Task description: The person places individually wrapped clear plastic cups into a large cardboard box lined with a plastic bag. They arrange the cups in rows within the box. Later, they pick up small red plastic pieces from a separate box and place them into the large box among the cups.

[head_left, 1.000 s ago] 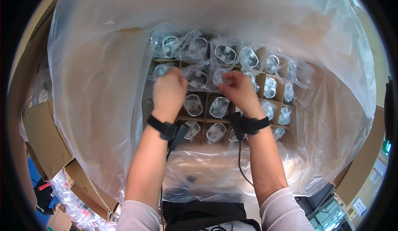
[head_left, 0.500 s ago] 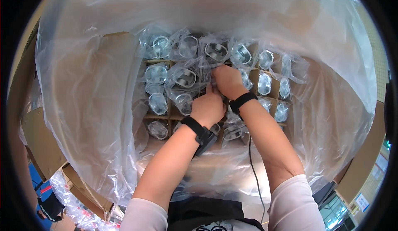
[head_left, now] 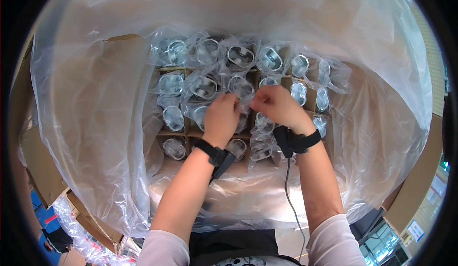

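Observation:
Shiny metal parts that look like engine pistons stand in clear plastic bags within a cardboard divider grid (head_left: pixel 190 128). Both my hands are over the middle of the grid, at one bagged piston (head_left: pixel 242 85). My left hand (head_left: pixel 222 118) is closed at the near left side of that piston, its fingertips pinching the clear plastic bag (head_left: pixel 244 104). My right hand (head_left: pixel 280 106) pinches the same film from the right, thumb and forefinger together. Some fingertips are hidden or slightly blurred. Left of my left hand sits another bagged piston (head_left: pixel 205 87).
A large translucent plastic liner (head_left: pixel 95 137) drapes over the walls of the cardboard box (head_left: pixel 44 163). A black cable (head_left: pixel 289 189) runs down from my right wrist strap (head_left: pixel 305 142). At the lower left lies a heap of clear plastic wrapping (head_left: pixel 78 225).
My hands have drawn apart, the left going left and the right turning outward and slightly down. The bagged piston between them now shows more fully. The whole view has shifted slightly.

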Available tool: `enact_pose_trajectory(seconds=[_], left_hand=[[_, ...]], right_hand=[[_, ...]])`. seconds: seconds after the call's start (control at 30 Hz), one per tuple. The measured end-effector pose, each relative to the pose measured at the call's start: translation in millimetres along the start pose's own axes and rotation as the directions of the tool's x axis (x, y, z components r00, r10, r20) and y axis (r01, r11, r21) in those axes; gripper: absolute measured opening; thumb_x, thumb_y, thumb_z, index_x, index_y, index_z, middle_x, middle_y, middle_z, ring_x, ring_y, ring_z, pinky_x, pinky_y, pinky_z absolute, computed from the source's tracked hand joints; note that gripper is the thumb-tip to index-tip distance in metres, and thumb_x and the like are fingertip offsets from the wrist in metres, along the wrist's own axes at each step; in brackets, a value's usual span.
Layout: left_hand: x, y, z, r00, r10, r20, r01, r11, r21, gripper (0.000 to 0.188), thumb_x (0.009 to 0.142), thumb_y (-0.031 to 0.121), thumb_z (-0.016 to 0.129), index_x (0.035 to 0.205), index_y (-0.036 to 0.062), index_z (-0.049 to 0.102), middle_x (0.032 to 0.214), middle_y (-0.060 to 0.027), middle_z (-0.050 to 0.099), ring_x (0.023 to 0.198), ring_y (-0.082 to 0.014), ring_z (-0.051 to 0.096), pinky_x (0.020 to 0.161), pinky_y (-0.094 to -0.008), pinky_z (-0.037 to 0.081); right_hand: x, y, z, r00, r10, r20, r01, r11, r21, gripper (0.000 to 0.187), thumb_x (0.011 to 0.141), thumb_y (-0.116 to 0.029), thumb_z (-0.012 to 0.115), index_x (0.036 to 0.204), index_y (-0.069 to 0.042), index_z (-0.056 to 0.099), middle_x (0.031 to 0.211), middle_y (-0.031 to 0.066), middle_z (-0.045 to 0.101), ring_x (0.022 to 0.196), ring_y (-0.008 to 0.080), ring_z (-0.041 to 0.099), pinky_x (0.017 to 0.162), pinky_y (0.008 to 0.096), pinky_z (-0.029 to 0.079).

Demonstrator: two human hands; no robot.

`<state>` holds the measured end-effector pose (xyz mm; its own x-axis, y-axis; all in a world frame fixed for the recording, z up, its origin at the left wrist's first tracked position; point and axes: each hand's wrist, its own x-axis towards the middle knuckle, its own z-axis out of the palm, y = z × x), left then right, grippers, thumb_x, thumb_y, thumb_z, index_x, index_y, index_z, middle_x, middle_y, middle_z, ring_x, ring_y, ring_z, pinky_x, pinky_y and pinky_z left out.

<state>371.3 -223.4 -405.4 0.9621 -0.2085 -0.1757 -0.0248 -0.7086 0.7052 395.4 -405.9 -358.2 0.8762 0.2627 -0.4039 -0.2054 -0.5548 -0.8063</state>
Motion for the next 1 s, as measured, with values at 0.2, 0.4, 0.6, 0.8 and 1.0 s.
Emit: enact_pose_trajectory(seconds=[0.2,0.4,0.6,0.8,1.0], left_hand=[[-11,8,-12,0.997,-0.065,0.046,0.070,0.989,-0.132,0.048,0.085,0.043,0.067,0.085,-0.0047,0.067,0.078,-0.0208,0.068,0.076,-0.0371,0.066,0.069,-0.0416,0.051],[4,11,-22,0.960,-0.241,0.145,0.190,0.936,0.297,0.061,0.083,0.056,0.064,0.070,-0.0035,0.067,0.074,-0.0232,0.066,0.075,-0.0384,0.065,0.067,-0.0429,0.051],[10,29,-4,0.998,-0.052,0.035,0.044,0.977,0.206,0.042,0.085,0.041,0.066,0.089,0.0000,0.062,0.073,-0.0191,0.064,0.073,-0.0388,0.064,0.065,-0.0456,0.051],[16,4,-11,0.985,0.081,-0.151,-0.056,0.985,0.161,0.019,0.085,0.013,0.061,0.102,0.0040,0.059,0.072,-0.0168,0.064,0.071,-0.0381,0.064,0.065,-0.0465,0.050],[4,48,-67,0.900,-0.204,-0.386,0.131,0.970,-0.207,0.022,0.094,0.013,0.056,0.113,0.0028,0.060,0.076,-0.0149,0.067,0.069,-0.0239,0.067,0.062,-0.0339,0.050]], right_hand=[[35,25,39,0.964,0.074,-0.257,-0.201,0.834,-0.514,0.031,0.078,-0.029,0.071,0.079,0.002,0.070,0.076,0.0208,0.067,0.078,0.0325,0.069,0.068,0.0423,0.053],[11,25,16,0.936,0.151,-0.319,-0.142,0.989,0.051,0.026,0.080,-0.024,0.068,0.078,0.002,0.069,0.064,0.0137,0.066,0.060,0.0269,0.065,0.057,0.0357,0.049],[-19,19,1,0.944,0.268,-0.192,-0.220,0.946,0.238,0.023,0.083,-0.018,0.066,0.075,0.003,0.066,0.058,0.0064,0.058,0.054,0.0117,0.053,0.051,0.0291,0.042],[-19,43,-2,0.900,0.202,-0.385,-0.132,0.971,0.200,0.023,0.084,-0.020,0.068,0.078,0.003,0.066,0.060,0.0072,0.061,0.055,0.0125,0.057,0.053,0.0286,0.045],[-17,45,-44,0.921,0.281,-0.271,-0.278,0.959,0.049,0.012,0.083,-0.012,0.066,0.090,-0.003,0.072,0.078,0.0109,0.070,0.065,0.0213,0.067,0.061,0.0333,0.052]])
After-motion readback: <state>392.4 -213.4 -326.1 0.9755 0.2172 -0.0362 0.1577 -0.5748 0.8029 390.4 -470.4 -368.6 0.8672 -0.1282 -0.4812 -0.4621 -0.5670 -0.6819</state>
